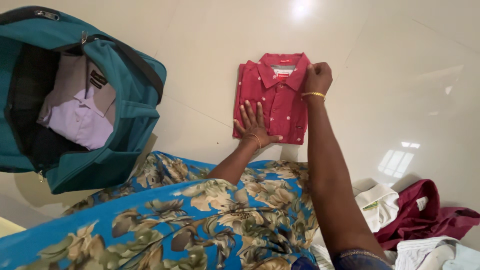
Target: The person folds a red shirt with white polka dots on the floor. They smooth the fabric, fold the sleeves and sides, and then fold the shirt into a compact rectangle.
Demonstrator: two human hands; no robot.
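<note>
Here a folded red shirt (272, 100) lies on the pale tiled floor (390, 75). The left hand (255, 125) presses flat and open on its lower edge; the right hand (317, 77) pinches its collar corner. An open teal bag (120, 115) holding a lilac shirt (80, 117) sits well apart.

Matt red cloth shirt (272, 97) lies on glossy smooth floor tiles (400, 75); teal woven-fabric bag (125, 115) beside.

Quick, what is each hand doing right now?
Left hand: open, pressed flat on the folded red dotted shirt.
Right hand: fingers closed on that shirt's upper right edge by the collar.
</note>
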